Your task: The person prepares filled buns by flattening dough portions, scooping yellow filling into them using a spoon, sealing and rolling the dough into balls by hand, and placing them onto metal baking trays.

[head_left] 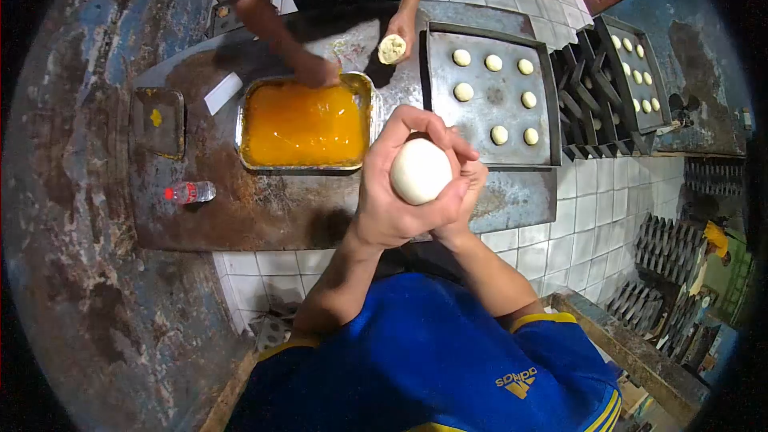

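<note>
A smooth, round white dough ball (420,171) sits in my cupped hands, raised above the table's near side. My left hand (388,196) wraps around it, with fingers curled over the far side and the thumb along the near right. My right hand (468,196) closes in from the right and behind, partly hidden by the left. Just left of my hands is a foil-edged tray (239,132) of glossy orange filling (308,124). To their right, a dark baking tray (492,156) bears several small dough balls (494,63) in spaced rows.
Across the table, a person has one hand (318,72) at the filling and the other holding an opened dough piece (392,49). A small dark tray (178,124), a white card (223,94) and a red-capped bottle (190,192) lie left. Stacked trays (588,84) stand right.
</note>
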Action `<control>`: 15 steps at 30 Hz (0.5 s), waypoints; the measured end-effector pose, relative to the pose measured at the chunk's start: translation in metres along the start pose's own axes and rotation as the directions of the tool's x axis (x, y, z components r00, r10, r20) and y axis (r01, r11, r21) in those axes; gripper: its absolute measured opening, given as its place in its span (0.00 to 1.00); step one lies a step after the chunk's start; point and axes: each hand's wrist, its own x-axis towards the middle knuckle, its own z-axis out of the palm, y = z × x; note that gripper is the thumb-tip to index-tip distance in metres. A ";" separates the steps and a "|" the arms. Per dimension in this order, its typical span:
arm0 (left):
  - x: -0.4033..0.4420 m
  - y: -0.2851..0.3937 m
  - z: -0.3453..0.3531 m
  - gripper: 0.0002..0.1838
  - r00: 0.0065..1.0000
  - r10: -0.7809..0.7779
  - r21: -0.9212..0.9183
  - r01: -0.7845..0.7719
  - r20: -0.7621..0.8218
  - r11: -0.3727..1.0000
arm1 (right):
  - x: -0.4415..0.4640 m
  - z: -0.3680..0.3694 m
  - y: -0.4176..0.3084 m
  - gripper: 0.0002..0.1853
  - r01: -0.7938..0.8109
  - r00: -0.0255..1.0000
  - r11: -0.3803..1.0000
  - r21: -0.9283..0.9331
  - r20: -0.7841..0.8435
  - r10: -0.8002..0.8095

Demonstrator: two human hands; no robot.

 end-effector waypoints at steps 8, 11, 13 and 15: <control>0.037 -0.056 0.068 0.38 0.988 0.068 0.037 -0.074 0.139 0.997 | 0.025 -0.094 -0.050 0.28 -0.160 0.982 0.976 0.146 0.124 0.143; 0.045 -0.092 0.080 0.37 0.999 -0.012 0.154 0.003 0.053 0.988 | 0.039 -0.126 -0.033 0.28 -0.075 0.997 0.996 0.045 -0.010 0.075; 0.044 -0.117 0.070 0.34 0.983 -0.176 0.069 0.180 -0.056 0.981 | 0.055 -0.175 -0.053 0.19 -0.309 0.852 0.912 -0.268 0.347 0.391; 0.047 -0.140 0.044 0.31 0.966 -0.215 0.419 0.256 -0.144 0.871 | 0.070 -0.210 -0.073 0.17 -0.256 0.765 0.791 -0.556 0.383 0.517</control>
